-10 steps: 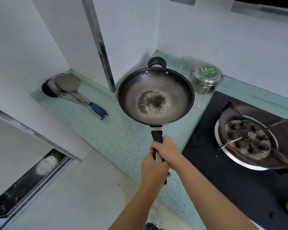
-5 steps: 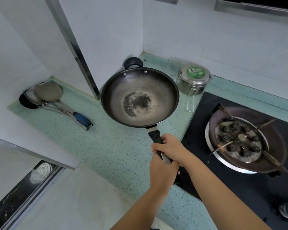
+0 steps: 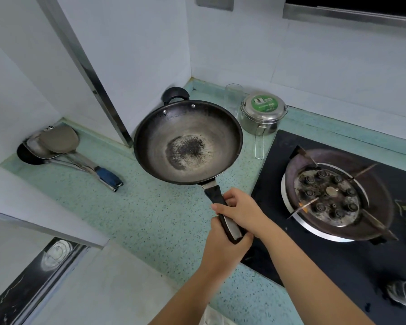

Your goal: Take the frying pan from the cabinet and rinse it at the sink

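Note:
A dark round frying pan (image 3: 188, 141) with a scorched patch in its middle hangs over the green speckled counter (image 3: 136, 219). Its long black handle points toward me. My right hand (image 3: 240, 211) grips the upper part of that handle. My left hand (image 3: 223, 249) is wrapped around the handle's end, just below the right one. A small black loop handle sits on the pan's far rim. No sink or cabinet interior is in view.
Several ladles and a spatula (image 3: 59, 146) lie at the counter's left end. A steel lidded tin (image 3: 263, 117) and a clear glass (image 3: 233, 97) stand behind the pan. A black gas hob with a burner (image 3: 328, 198) fills the right side.
The pan has drifted left and then slightly toward the counter while my view shifted right. Both hands kept their hold on the handle.

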